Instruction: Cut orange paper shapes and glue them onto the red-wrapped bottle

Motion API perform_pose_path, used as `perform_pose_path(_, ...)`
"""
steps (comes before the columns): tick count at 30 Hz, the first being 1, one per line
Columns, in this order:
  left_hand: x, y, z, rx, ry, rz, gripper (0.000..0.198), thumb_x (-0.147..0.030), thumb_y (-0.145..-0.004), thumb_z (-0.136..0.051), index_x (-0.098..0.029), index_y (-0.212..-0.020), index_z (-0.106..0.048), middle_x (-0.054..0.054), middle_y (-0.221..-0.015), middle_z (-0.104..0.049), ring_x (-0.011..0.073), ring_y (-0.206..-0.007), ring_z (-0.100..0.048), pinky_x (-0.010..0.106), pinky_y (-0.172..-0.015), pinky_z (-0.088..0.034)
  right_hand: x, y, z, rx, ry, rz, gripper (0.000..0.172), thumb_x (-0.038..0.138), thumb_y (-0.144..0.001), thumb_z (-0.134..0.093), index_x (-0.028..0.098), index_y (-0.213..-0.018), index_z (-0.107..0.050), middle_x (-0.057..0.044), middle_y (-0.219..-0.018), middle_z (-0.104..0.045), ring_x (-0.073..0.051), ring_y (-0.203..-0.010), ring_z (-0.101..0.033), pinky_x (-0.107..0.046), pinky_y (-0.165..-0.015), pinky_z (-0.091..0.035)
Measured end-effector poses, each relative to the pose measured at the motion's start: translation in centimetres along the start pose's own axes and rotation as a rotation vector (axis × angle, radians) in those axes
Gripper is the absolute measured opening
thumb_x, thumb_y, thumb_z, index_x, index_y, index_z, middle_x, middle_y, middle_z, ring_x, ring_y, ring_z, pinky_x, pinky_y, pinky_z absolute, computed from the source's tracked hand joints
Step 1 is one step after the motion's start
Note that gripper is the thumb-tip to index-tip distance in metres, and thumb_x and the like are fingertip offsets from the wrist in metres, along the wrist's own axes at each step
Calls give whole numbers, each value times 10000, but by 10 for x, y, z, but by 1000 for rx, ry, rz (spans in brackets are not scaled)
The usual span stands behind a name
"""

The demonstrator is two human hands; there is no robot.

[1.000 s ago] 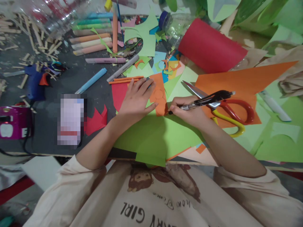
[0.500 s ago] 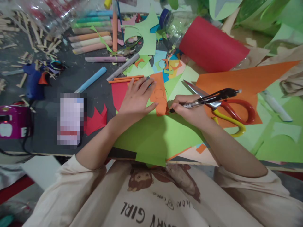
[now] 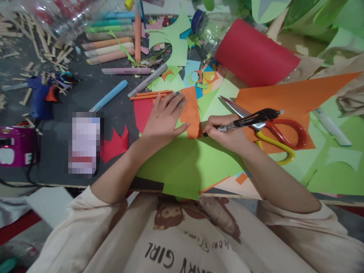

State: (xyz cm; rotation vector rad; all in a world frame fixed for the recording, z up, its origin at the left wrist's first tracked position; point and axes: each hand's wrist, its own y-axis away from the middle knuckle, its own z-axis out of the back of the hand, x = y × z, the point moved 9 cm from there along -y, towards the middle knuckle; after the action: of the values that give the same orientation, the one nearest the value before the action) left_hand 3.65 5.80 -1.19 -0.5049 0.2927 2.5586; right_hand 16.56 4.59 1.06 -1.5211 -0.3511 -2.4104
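Note:
My left hand (image 3: pixel 167 117) lies flat with its fingers spread, resting on the left part of a small orange paper piece (image 3: pixel 193 127). Rounded outlines are drawn on that piece. A black and clear pen (image 3: pixel 241 120) is gripped in my right hand (image 3: pixel 224 131), its tip down at the paper's lower right edge. Beneath both lies green paper (image 3: pixel 170 163). Scissors (image 3: pixel 273 136) with a red and a yellow handle rest just right of my right hand, partly over a larger orange sheet (image 3: pixel 284 98). Two thin orange sticks (image 3: pixel 152 94) lie above my left fingers.
A bottle (image 3: pixel 212 28) and a red cylinder (image 3: pixel 256 55) lie at the back. Several markers (image 3: pixel 110 43) are at the upper left. A blue glue gun (image 3: pixel 41 96), a blurred phone-like object (image 3: pixel 85 144) and a red paper scrap (image 3: pixel 116 144) lie to the left.
The pen has tilted slightly, its back end shifting a little left and down, and its tip has moved slightly. My left hand has stayed in place.

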Motion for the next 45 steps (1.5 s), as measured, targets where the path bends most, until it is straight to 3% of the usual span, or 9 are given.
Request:
perform_pose_path(13,0,0,0,10,-28,20,605,-461,-972,-427,-171,-1501,-390,133,-1591,-393,325,-1500,-295,531,-1262,-129,-6,-1,-3,32,-107,-39,191,245,-685,-543,210,-510,-474,46,-484,-464,-89,-471,-369,-258,-485,-315)
perform_pose_path(15,-1,0,1,7,-29,19,600,-456,-969,-438,-176,-1498,-397,133,-1591,-395,319,-1497,-302,535,-1261,-138,-14,-2,3,-46,-202,-94,150,258,-672,-557,218,-530,-533,45,-485,-513,-100,-456,-420,-260,-482,-356)
perform_pose_path(19,-14,3,3,14,-58,-77,532,-438,-962,-473,-197,-1436,-487,134,-1548,-458,314,-1477,-343,559,-1257,-157,-32,0,26,-332,-350,-181,125,240,-661,-540,241,-535,-537,33,-482,-566,-124,-431,-500,-265,-445,-385)
perform_pose_path(23,-37,9,2,47,-57,-268,415,-363,-961,-499,-205,-1334,-590,134,-1387,-614,280,-1343,-520,533,-1235,-253,-41,0,33,-417,-384,-182,190,300,-716,-550,242,-549,-480,18,-526,-576,-115,-435,-529,-250,-415,-391)
perform_pose_path(27,-38,10,11,13,-25,-300,318,-307,-941,-528,-252,-1220,-669,91,-1268,-694,246,-1223,-612,480,-1160,-376,-44,0,32,-395,-336,-175,250,326,-809,-539,234,-585,-475,15,-559,-562,-104,-456,-530,-241,-429,-417)
perform_pose_path(32,-38,10,11,117,31,-367,228,-326,-920,-584,-325,-1087,-739,33,-1380,-650,248,-1376,-510,503,-1221,-283,-40,-1,31,-362,-323,-132,226,257,-823,-525,230,-600,-501,10,-587,-588,-105,-464,-532,-241,-435,-422)
perform_pose_path(36,-43,17,-2,217,29,-434,304,-336,-924,-621,-332,-1220,-692,61,-1564,-465,277,-1474,-393,580,-1244,-183,-33,-3,29,-327,-336,-115,178,226,-740,-543,238,-562,-530,26,-517,-579,-108,-430,-494,-256,-444,-413)
perform_pose_path(40,-47,22,-9,237,20,-454,435,-390,-907,-660,-359,-1338,-610,96,-1644,-311,299,-1522,-303,638,-1236,-108,-19,-6,19,-189,-283,-67,149,257,-715,-573,234,-568,-563,36,-490,-553,-123,-464,-522,-277,-514,-460)
perform_pose_path(45,-47,21,-12,265,30,-441,476,-430,-896,-667,-361,-1361,-595,116,-1661,-261,332,-1550,-208,647,-1234,-111,-9,-6,7,-56,-198,-49,161,256,-718,-576,216,-564,-546,23,-549,-602,-110,-505,-523,-244,-515,-429)
